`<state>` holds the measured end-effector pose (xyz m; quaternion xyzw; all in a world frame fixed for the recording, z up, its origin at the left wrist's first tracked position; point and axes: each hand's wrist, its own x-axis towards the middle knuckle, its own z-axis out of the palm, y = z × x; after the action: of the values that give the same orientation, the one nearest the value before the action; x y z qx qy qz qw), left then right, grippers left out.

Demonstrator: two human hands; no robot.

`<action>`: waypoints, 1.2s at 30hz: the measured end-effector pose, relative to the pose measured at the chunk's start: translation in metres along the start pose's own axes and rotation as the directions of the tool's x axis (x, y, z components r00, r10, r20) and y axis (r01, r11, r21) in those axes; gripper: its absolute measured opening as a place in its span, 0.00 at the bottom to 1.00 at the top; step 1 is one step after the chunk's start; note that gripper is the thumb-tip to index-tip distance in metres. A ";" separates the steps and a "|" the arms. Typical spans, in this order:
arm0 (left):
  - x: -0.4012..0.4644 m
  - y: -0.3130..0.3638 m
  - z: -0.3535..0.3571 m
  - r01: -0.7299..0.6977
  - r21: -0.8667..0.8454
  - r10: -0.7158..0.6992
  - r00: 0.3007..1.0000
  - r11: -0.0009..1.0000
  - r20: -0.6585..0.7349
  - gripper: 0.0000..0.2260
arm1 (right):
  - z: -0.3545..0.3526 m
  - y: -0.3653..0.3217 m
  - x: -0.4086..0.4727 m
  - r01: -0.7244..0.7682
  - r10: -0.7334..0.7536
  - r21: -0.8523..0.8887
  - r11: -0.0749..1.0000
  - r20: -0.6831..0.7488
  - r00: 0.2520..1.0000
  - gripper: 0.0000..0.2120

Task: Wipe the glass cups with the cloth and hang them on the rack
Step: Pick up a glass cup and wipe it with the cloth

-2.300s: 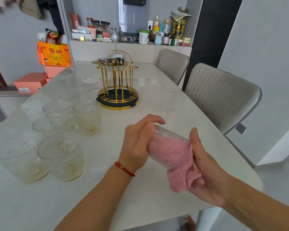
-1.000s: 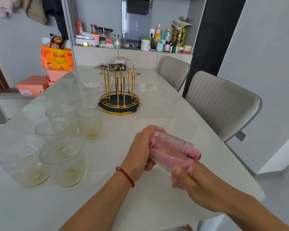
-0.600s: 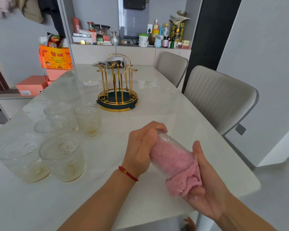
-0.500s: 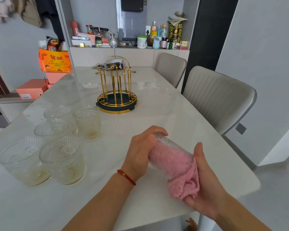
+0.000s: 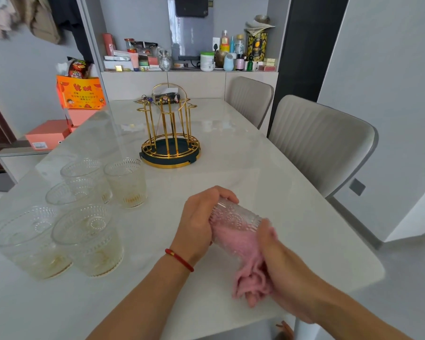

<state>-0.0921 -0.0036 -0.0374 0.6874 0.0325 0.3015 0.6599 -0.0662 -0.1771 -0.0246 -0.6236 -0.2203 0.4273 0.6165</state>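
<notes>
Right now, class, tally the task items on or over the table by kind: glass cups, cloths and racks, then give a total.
Glass cups: 6, one held in the hands, five standing at
Pink cloth: 1
Gold rack: 1
Total: 8

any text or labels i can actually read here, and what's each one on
None reads clearly.
Orange card: large characters and smaller lines, too blurred to read.
Black and gold tin: label too small.
Orange box: white sticker, illegible.
Shelf bottles and jars: labels too small.
</notes>
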 end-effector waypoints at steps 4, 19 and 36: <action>0.003 -0.007 -0.005 -0.219 0.129 0.208 0.974 0.967 0.092 0.22 | -0.001 0.002 0.002 -0.192 0.020 0.800 0.569 0.219 0.975 0.37; 0.000 0.012 0.009 0.232 0.000 -0.232 0.973 0.973 0.024 0.20 | -0.010 -0.012 0.000 0.349 -0.336 -0.542 0.764 0.128 0.933 0.30; 0.004 -0.003 -0.001 0.477 -0.074 -0.461 0.872 0.876 0.161 0.18 | -0.013 -0.039 -0.007 0.451 -0.419 -0.874 0.182 0.346 0.839 0.12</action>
<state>-0.0877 -0.0007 -0.0387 0.6401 0.1359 0.0853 0.7514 -0.0495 -0.1849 0.0125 -0.7647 -0.5993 0.0361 0.2340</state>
